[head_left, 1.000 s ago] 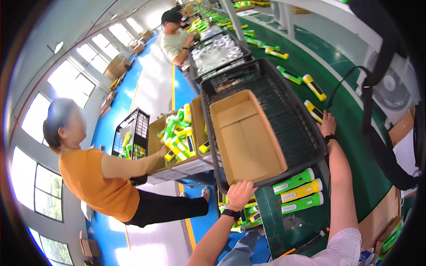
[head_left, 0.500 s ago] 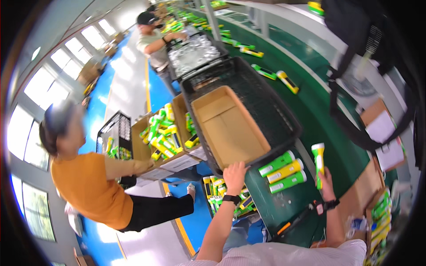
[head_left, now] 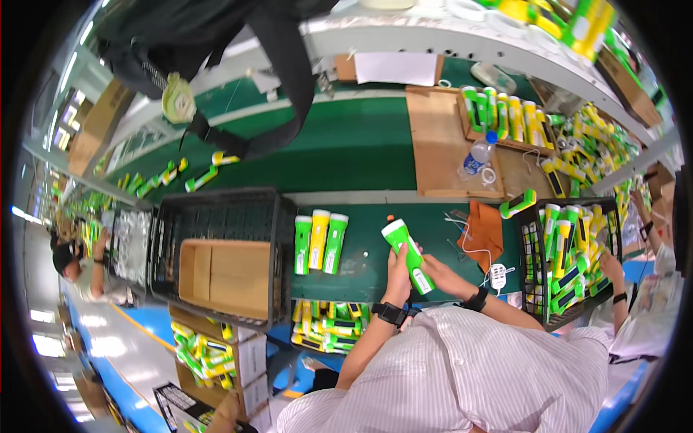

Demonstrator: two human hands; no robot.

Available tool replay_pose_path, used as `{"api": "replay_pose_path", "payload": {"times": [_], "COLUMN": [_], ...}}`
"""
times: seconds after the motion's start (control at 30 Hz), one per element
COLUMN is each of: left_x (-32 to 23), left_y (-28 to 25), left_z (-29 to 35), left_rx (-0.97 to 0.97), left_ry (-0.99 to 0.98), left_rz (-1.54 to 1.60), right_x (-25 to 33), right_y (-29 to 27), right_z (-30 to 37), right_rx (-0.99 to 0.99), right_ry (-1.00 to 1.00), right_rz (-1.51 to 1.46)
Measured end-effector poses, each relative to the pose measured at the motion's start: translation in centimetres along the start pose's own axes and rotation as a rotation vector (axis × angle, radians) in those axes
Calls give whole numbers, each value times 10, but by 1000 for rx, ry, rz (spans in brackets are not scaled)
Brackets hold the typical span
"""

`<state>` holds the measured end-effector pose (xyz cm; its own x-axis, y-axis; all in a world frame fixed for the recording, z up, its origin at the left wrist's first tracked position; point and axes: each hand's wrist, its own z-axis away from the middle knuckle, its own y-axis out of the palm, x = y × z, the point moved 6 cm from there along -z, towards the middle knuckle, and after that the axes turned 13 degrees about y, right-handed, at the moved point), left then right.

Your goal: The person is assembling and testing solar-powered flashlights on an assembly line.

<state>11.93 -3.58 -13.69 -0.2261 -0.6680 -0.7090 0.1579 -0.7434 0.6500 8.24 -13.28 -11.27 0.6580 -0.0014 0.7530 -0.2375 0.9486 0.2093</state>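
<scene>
A green flashlight (head_left: pixel 410 254) with a white-rimmed head is held in front of my body, its head pointing up and left. My left hand (head_left: pixel 398 276) is closed round its upper body, and my right hand (head_left: pixel 442 277) grips it from the other side, nearer the tail. To the left on the green worktable (head_left: pixel 368 281), a green flashlight (head_left: pixel 302 247), a yellow flashlight (head_left: pixel 317 242) and another green flashlight (head_left: pixel 334 245) lie side by side. A small orange-tipped tool (head_left: pixel 390 218) is partly hidden behind the held flashlight's head.
A black crate (head_left: pixel 283 238) holding a cardboard box (head_left: pixel 225 278) stands at left. At right, a black crate (head_left: pixel 530 267) is full of flashlights, with another person's hand (head_left: pixel 612 268) at it. A white power strip (head_left: pixel 498 276), orange cloth (head_left: pixel 482 234) and bottle (head_left: pixel 476 157) lie nearby.
My view has swung to the right. My left hand has left the black crate's rim and now holds the flashlight together with my right hand.
</scene>
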Motion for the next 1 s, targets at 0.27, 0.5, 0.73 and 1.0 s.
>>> {"api": "replay_pose_path", "payload": {"times": [0.27,0.5,0.73,1.0], "left_x": [45,41,43,47], "left_y": [5,23,25,22], "left_z": [13,10,18,23], "left_rx": [50,192,234,214], "left_ry": [-125,-132,-74,-105], "left_rz": [-233,-313,-368,-335], "right_x": [4,19,11,-5], "right_y": [17,17,11,18], "right_z": [71,81,76,79], "right_rx": [-409,-613,-577,-452], "right_ry": [-169,-245,-234,-428], "right_rz": [1252,1301,1200,1060]}}
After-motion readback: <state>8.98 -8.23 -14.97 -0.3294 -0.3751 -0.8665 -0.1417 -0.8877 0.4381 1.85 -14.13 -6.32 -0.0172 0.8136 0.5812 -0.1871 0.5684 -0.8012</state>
